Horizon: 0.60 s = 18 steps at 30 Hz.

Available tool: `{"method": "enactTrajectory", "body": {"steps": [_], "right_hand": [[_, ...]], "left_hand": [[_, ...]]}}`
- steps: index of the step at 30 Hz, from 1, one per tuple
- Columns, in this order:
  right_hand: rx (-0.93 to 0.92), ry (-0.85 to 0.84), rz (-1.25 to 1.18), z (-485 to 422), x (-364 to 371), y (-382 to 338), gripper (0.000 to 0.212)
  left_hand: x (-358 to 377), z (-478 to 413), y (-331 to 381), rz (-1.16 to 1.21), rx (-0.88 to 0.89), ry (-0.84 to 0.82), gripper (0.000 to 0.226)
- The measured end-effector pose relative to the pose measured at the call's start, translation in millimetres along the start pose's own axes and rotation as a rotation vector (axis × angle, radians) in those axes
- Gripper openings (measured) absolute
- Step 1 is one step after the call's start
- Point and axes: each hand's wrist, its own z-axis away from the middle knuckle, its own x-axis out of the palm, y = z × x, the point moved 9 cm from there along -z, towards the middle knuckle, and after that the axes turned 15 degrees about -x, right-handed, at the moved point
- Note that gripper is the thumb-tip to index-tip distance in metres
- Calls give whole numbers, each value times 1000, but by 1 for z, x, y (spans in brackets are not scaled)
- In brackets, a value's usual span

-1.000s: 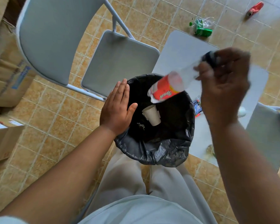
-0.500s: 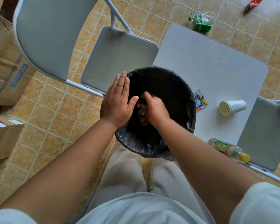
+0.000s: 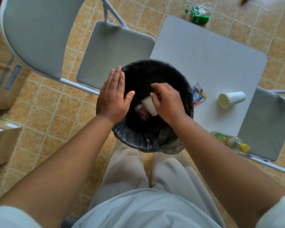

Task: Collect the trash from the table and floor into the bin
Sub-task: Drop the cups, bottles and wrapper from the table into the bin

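You get bright, soft daylight with no hard glare. The white paper cup lying on the table [image 3: 231, 99] casts only a faint shadow. The black-lined round bin [image 3: 156, 140] reads nearly featureless dark inside. Wide-angle distortion bends the grey folding chair [image 3: 39, 35] at the edges; the corners look slightly soft.

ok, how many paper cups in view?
2. One paper cup is inside the bin, beside the right hand; another cup lies on its side on the table. More may be hidden in the bin.
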Motion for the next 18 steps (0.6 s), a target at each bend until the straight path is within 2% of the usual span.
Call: {"method": "enactTrajectory", "body": {"steps": [5,7,9,11,13,16,18], "right_hand": [[-26,407,46,17,-94,17,18],[26,475,113,33,-117,39,16],[129,467,143,52,-126,71,21],[252,340,145,72,-118,106,31],[346,110,134,93,-96,135,45],[350,-239,108,120,-53,153,62],[337,-398,111,133,-30,158,68]], "left_hand": [[1,0,0,-9,-4,5,70],[1,0,0,-6,-5,5,70],[0,0,1,-9,-1,7,70],[0,0,2,-16,2,12,70],[0,0,2,-25,-5,9,70],[0,0,3,-35,-16,12,70],[-1,0,2,-44,-18,15,69]]}}
